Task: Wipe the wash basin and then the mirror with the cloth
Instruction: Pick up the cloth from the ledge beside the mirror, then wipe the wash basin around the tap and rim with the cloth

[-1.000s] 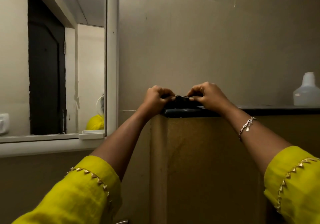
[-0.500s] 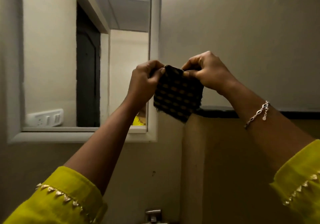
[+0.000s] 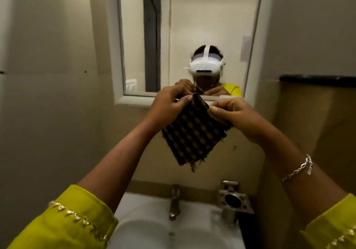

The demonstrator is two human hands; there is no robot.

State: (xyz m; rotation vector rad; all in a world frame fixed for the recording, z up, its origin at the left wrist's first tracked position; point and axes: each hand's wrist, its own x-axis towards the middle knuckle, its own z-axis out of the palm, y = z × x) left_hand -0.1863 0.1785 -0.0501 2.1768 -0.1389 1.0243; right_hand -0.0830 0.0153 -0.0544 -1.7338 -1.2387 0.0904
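A dark checked cloth [image 3: 193,133] hangs folded in front of me, above the white wash basin [image 3: 146,210]. My left hand [image 3: 169,104] pinches its top left corner and my right hand [image 3: 235,115] pinches its top right edge. The white-framed mirror [image 3: 192,17] is on the wall straight ahead, just behind the hands, and reflects me and the cloth. The cloth touches neither basin nor mirror.
A metal tap [image 3: 174,202] stands at the back of the basin, with a steel wall bracket [image 3: 233,200] to its right. A dark ledge [image 3: 317,78] tops a low wall at the right. Plain beige walls flank the mirror.
Both hands lifted the cloth off the dark ledge at the right and carried it left. It now hangs over the basin in front of the mirror.
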